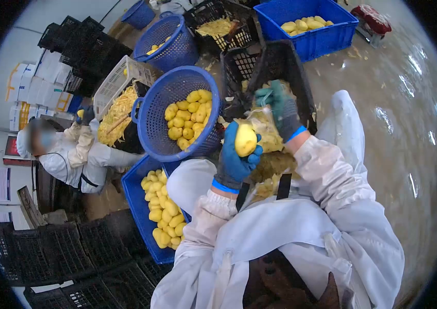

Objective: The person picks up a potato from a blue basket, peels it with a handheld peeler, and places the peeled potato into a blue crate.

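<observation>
Head view: the left hand (pixel 236 162) has its grip curled firmly round a yellow potato (pixel 246 140), near a round blue basket (pixel 151 108) of potatoes (pixel 190 118). The right hand (pixel 280 105) is bent over a black crate (pixel 280 56); whether its grip holds anything, I cannot tell.

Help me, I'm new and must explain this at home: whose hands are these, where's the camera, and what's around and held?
There's no machine: a person in white wears one camera on the head, looking forward and down. Their gloved left hand holds a yellow potato; the gloved right hand is near it, but whether it grips anything is unclear. To the left are a round blue basket and a blue bin, both holding potatoes. Another person is at far left.
</observation>
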The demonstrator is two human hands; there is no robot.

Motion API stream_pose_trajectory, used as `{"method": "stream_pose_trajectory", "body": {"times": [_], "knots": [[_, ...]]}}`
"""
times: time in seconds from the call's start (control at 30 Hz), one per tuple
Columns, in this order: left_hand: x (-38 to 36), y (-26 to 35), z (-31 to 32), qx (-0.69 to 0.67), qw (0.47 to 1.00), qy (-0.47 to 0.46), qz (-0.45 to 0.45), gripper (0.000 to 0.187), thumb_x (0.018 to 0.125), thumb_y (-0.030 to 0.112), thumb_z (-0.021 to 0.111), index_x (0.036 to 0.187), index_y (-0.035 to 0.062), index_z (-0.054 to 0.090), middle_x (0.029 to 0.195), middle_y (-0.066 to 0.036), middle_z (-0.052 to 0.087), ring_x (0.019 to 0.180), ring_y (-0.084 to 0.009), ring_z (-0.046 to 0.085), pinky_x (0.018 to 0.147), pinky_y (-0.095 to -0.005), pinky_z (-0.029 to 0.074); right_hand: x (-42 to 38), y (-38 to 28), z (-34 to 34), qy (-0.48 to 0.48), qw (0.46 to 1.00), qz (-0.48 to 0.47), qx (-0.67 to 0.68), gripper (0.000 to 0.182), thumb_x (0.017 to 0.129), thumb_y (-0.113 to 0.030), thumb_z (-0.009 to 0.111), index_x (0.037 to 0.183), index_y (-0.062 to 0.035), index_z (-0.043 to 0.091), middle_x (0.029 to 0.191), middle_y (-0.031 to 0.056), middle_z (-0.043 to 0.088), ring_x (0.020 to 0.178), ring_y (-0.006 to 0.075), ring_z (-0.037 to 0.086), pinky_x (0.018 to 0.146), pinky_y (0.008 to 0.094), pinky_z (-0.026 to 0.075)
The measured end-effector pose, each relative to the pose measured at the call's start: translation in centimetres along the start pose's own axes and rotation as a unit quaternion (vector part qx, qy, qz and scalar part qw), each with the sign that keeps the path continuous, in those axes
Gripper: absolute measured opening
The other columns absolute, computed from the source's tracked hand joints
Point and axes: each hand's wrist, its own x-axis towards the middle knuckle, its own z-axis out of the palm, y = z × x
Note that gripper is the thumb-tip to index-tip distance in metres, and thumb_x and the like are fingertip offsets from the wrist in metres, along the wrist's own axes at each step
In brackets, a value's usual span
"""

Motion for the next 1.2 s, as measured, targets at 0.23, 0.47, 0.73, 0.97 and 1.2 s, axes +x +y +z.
{"method": "stream_pose_trajectory", "body": {"times": [0.23,0.47,0.73,0.97,1.2], "knots": [[1.1,-2.2,-0.4,0.259,0.953,0.064,0.141,0.059,0.074,-0.004,0.066,0.125,0.0023,0.037,0.104,-0.012,0.054,0.091,-0.0204,0.057,0.079,-0.0283,0.050,-1.4,0.8,1.7,-0.008,0.999,0.002,-0.037,0.044,0.091,-0.044,0.048,0.088,-0.0023,0.062,0.079,0.0092,0.065,0.064,0.0162,0.060,0.063,0.0289,0.048],[1.5,-2.5,-1.1,0.417,0.888,0.042,0.189,0.061,0.075,-0.001,0.064,0.128,0.0015,0.033,0.111,-0.014,0.052,0.094,-0.0210,0.055,0.080,-0.0302,0.048,-1.1,2.1,0.6,-0.009,0.999,0.000,-0.035,0.044,0.090,-0.046,0.049,0.089,-0.0035,0.060,0.081,0.0111,0.065,0.067,0.0170,0.060,0.065,0.0305,0.049],[0.3,-0.7,1.9,0.423,0.896,0.052,0.126,0.063,0.074,-0.001,0.066,0.127,0.0004,0.033,0.115,-0.017,0.050,0.099,-0.0218,0.055,0.082,-0.0331,0.049,-1.4,0.8,0.6,0.012,0.999,-0.004,-0.041,0.046,0.091,-0.046,0.048,0.094,-0.0015,0.060,0.080,0.0100,0.065,0.068,0.0153,0.059,0.066,0.0283,0.048],[0.7,-0.2,0.1,0.359,0.922,0.031,0.143,0.056,0.074,0.001,0.066,0.123,0.0026,0.037,0.108,-0.013,0.053,0.090,-0.0193,0.058,0.078,-0.0298,0.050,-1.3,1.2,0.9,-0.008,0.998,-0.001,-0.059,0.046,0.092,-0.046,0.046,0.091,-0.0022,0.060,0.079,0.0105,0.065,0.065,0.0160,0.060,0.061,0.0282,0.049],[1.9,-1.6,2.9,0.274,0.935,0.131,0.182,0.034,0.090,0.045,0.048,0.103,0.0143,0.055,0.084,-0.006,0.060,0.069,-0.0180,0.059,0.052,-0.0240,0.050,-3.3,0.6,2.1,-0.067,0.995,-0.056,-0.049,0.043,0.091,-0.047,0.048,0.089,-0.0044,0.059,0.075,0.0104,0.063,0.063,0.0195,0.060,0.063,0.0325,0.052]]}}
